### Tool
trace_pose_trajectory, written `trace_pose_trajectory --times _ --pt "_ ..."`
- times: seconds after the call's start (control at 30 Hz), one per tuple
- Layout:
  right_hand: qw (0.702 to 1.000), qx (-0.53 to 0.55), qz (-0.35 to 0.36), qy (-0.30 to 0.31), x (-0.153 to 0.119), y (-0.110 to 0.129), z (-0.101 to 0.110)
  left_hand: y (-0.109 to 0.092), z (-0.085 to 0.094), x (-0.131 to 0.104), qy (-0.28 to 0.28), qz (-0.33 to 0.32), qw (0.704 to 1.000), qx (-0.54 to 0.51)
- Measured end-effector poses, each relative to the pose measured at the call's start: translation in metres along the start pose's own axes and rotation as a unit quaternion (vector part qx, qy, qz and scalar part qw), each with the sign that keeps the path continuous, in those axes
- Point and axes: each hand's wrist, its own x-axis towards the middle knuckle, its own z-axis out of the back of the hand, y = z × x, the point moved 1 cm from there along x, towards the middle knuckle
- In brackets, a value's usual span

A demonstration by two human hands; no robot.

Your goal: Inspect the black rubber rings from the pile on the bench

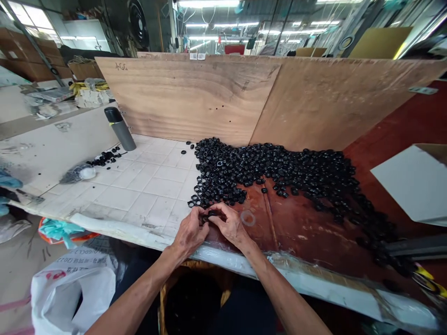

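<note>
Seen from the head view, a person's 2 bare hands meet at the near edge of a white-tiled bench (164,177), just in front of a spread heap of small black rings (279,167). The right hand (228,226) has its grip pinched, thumb against fingers, on a small black part (212,213), probably a ring from the same heap. The left hand (190,234) curls in from the other side, its grip also closed on dark material at the fingertips; whether both share 1 piece or hold 2 is hidden. The heap runs from the tiles onto a red-brown panel (296,232), against an upright plywood board (195,97). A pale, translucent ring (247,218) lies flat just beside the right hand. To the left, a grey flask (125,134) stands near a few loose black pieces (105,157). The black parts look like moulded plastic: likely very light, stiff and hard to crush, but glossy enough to slip or roll from dry fingers. The outer rim, taken across opposite sides between thumb and forefinger, should give the surest hold.
</note>
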Motion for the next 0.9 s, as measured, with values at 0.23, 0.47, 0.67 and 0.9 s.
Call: trace_pose_trajectory --times 0.23,0.47,0.67,0.9 --pt "1.0 0.007 0.016 0.024 0.001 0.005 0.003 0.001 0.005 -0.003 -0.02 0.045 0.984 -0.173" --pt "0.999 0.024 -0.008 0.022 0.0 0.006 0.002 -0.002 0.01 0.0 -0.007 0.043 0.975 -0.22" --pt "0.997 0.052 -0.061 -0.003 -0.003 0.002 -0.004 -0.002 0.012 -0.002 -0.005 -0.01 0.98 -0.198" --pt "0.998 -0.008 -0.05 0.022 -0.005 0.01 -0.004 0.0 0.011 -0.003 -0.04 -0.049 0.983 -0.171"
